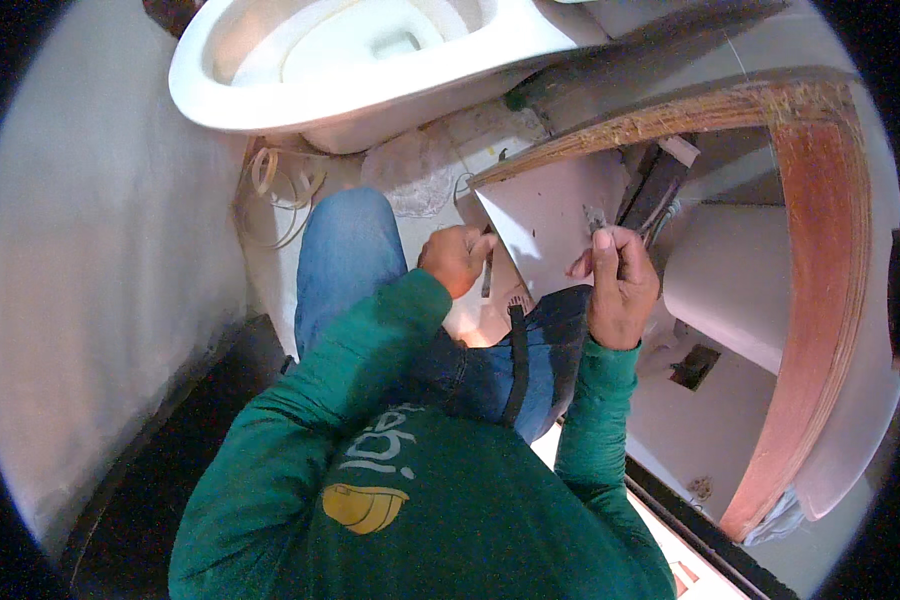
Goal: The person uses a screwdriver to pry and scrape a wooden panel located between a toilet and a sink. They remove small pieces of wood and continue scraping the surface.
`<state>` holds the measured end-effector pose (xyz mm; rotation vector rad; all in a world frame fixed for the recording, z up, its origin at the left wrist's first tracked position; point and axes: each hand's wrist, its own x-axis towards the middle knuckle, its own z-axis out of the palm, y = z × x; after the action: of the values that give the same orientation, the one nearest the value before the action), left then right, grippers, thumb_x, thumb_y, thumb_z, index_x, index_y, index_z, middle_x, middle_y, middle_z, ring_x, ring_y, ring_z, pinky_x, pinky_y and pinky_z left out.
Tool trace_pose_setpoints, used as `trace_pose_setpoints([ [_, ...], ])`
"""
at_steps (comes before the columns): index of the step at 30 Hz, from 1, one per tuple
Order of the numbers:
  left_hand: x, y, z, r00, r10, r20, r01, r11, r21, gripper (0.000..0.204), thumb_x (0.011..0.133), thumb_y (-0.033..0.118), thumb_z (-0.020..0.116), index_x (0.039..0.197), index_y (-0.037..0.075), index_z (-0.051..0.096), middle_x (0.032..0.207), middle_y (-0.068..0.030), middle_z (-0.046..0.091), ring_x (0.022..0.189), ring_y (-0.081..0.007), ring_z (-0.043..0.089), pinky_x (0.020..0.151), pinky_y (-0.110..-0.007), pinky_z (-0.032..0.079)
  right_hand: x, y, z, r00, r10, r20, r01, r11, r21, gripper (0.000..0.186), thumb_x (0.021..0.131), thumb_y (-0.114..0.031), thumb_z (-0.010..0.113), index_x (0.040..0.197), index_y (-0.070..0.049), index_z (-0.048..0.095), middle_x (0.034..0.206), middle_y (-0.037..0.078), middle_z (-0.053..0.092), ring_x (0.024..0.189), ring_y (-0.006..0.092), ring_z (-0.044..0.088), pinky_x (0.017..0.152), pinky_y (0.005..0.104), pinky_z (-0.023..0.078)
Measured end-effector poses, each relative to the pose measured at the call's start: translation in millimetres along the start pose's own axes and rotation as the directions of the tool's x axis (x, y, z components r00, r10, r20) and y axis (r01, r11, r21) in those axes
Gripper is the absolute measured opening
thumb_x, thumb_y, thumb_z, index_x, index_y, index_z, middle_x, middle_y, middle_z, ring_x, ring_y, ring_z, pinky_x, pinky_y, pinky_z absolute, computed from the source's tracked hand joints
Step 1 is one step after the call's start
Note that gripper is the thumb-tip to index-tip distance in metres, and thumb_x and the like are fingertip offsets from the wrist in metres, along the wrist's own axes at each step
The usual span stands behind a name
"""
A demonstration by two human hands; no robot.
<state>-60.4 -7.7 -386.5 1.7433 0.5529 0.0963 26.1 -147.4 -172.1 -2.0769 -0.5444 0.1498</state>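
Observation:
My right hand [625, 288] is raised beside a pale panel [550, 205], thumb and fingers pinched on a small flat grey piece [594, 216]. The piece looks like metal, but its kind is unclear. To the left, above my lap, my left hand [454, 260] is closed with the thumb against the fingers. A narrow dark strip [487, 277] shows just beside its fingertips. It seems to be in that hand's grip, though the fingers hide its upper end. The panel's near corner lies between my hands.
A white toilet [370, 110] stands ahead. Coiled pale strip [265, 175] lies by the left wall [110, 200]. On my right, a wood-edged frame [825, 250] surrounds the pale panel, a dark bar [654, 180] and a white rounded surface [725, 275]. A crumpled cloth [773, 520] sits at its lower corner.

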Motion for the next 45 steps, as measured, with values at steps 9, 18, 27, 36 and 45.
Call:
trace_pose_setpoints([
  [9, -1, 57, -19, 0.994, 0.099, -0.042, -0.098, 0.995, 0.011, 0.03, 0.097, 0.027, 0.067, 0.085, 0.0, 0.069, 0.075, -0.0238, 0.065, 0.068, -0.0377, 0.064, 0.067, -0.048, 0.049, 13, 0, 25, 0.9, -0.339, -0.274, 0.303, 0.939, -0.165, 0.017, 0.102, -0.018, 0.067, 0.104, -0.001, 0.069, 0.083, 0.013, 0.074, 0.072, 0.0249, 0.073, 0.066, 0.0349, 0.055],
  [18, 5, 43, 3, 0.908, 0.277, -0.315, -0.308, 0.95, -0.054, 0.017, 0.098, 0.019, 0.069, 0.095, 0.003, 0.065, 0.081, -0.0076, 0.066, 0.066, -0.0184, 0.058, 0.061, -0.037, 0.05, 55, -38, 21, 0.756, -0.57, -0.322, 0.427, 0.802, -0.418, 0.012, 0.1, -0.012, 0.069, 0.102, 0.0, 0.068, 0.078, 0.011, 0.074, 0.07, 0.0178, 0.074, 0.067, 0.0294, 0.057],
  [27, 0, 85, -16, 0.937, 0.052, -0.344, -0.205, 0.881, -0.427, 0.017, 0.105, 0.021, 0.062, 0.102, 0.005, 0.066, 0.089, -0.0029, 0.068, 0.073, -0.0115, 0.062, 0.064, -0.029, 0.057, 63, -34, 23, 0.71, -0.64, -0.292, 0.49, 0.748, -0.447, 0.01, 0.097, -0.015, 0.071, 0.092, -0.009, 0.065, 0.078, 0.015, 0.069, 0.062, 0.0325, 0.068, 0.056, 0.0435, 0.053],
  [36, 11, 161, -58, 0.795, 0.309, -0.522, -0.546, 0.74, -0.392, 0.022, 0.103, 0.025, 0.068, 0.105, 0.003, 0.065, 0.1, -0.0068, 0.069, 0.085, -0.0116, 0.065, 0.068, -0.026, 0.056, 54, -57, 4, 0.897, -0.437, -0.069, 0.355, 0.804, -0.477, 0.016, 0.101, -0.016, 0.064, 0.089, -0.008, 0.058, 0.071, 0.018, 0.062, 0.058, 0.0366, 0.065, 0.053, 0.0469, 0.05],
  [45, 45, 211, -81, 0.682, 0.561, -0.468, -0.717, 0.641, -0.275, 0.031, 0.093, 0.017, 0.077, 0.122, 0.005, 0.074, 0.119, -0.0079, 0.073, 0.101, -0.0154, 0.067, 0.087, -0.029, 0.054, 62, -54, 11, 0.812, -0.58, -0.06, 0.453, 0.692, -0.563, 0.016, 0.102, -0.015, 0.064, 0.089, -0.007, 0.058, 0.07, 0.018, 0.06, 0.059, 0.0377, 0.064, 0.053, 0.0474, 0.049],
])
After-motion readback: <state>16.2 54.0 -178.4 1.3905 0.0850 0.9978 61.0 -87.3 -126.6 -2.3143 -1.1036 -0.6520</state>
